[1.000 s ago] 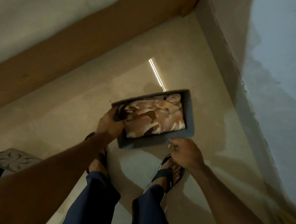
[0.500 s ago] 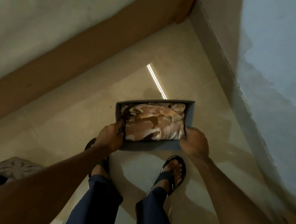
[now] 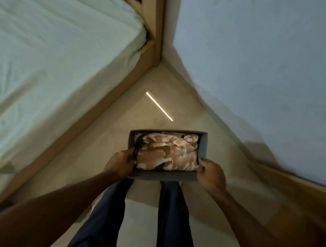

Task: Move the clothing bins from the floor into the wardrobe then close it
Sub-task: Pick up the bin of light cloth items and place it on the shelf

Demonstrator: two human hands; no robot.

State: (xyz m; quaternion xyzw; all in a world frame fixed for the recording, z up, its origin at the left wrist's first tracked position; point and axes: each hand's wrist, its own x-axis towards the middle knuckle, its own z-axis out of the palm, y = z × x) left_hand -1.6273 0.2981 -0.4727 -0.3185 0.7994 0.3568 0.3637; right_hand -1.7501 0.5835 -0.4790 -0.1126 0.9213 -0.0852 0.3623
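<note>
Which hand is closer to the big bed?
Left. The left hand grips the bin at the end toward the bed; the right hand grips the opposite end, farther away.

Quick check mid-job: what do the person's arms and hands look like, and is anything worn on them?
The left forearm and right forearm are bare, with no sleeves in view. The left hand and right hand are ungloved. No watch, bracelet or ring shows, though the picture is slightly blurred.
</note>
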